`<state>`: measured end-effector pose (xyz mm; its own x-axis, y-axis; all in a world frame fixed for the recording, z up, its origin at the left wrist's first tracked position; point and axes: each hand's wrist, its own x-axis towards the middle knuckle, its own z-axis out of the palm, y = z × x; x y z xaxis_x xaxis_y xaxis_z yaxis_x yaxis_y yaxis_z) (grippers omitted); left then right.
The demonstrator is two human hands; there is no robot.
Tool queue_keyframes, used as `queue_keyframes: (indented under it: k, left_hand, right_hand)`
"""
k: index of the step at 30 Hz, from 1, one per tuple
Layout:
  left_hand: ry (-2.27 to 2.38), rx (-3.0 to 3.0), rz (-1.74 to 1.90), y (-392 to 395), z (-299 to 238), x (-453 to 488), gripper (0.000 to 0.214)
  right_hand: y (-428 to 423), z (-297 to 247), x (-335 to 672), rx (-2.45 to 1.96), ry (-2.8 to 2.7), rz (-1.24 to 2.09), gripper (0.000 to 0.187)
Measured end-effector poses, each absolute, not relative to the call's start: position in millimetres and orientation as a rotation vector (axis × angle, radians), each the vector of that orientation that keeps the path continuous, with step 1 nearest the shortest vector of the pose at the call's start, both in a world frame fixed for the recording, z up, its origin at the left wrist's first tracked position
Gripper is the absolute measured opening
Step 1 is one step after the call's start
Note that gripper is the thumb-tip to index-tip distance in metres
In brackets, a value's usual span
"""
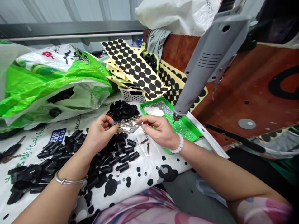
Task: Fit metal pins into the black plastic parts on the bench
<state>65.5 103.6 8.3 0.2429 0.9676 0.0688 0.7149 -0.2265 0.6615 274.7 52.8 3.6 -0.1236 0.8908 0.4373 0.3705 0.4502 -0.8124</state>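
My left hand (102,132) is closed, thumb and fingers pinching a small black plastic part (114,123). Across from it, my right hand (160,129) pinches what looks like a small metal strip (139,123), mostly covered by the fingertips. Between the hands lies a loose heap of shiny metal strips (128,127). Just behind that heap are piled flat black round parts (122,109). Many black cylindrical plastic pieces (119,149) are spread under and around my left hand. Two stray metal strips (148,149) lie below my right hand.
A grey electric screwdriver (203,62) hangs, bit down, over a green tray (197,134) holding small screws (164,106) and a white lump. Sheets of black round stickers (137,68) rest on a grey basket (132,95). A green-and-white sack (58,74) stands at left.
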Motion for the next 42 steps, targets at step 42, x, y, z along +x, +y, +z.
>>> queue_keyframes:
  k: [42]
  left_hand:
    - [0.772, 0.511, 0.947, 33, 5, 40, 0.023]
  right_hand:
    - [47, -22, 263, -1.555, -2.587, -0.275, 0.025]
